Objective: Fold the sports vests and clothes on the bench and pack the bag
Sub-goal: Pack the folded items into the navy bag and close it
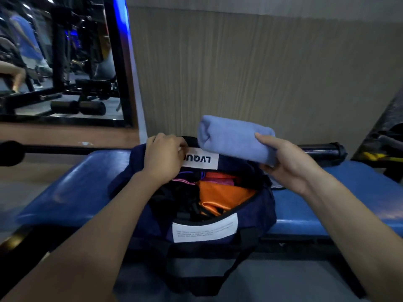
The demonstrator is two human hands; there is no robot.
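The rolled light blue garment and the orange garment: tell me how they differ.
The rolled light blue garment is held above the bag by the right hand; the orange garment already lies inside the bag. The light blue one is a tight roll, while the orange one lies flatter, with loose folds. The blue one shows whole, but the orange one is partly hidden by the bag's opening. Both are plain-coloured cloth.

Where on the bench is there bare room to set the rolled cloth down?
Bare blue bench pad lies left of the navy bag, and another stretch right of it past the right hand. The bag's opening is crowded with orange and black clothes.
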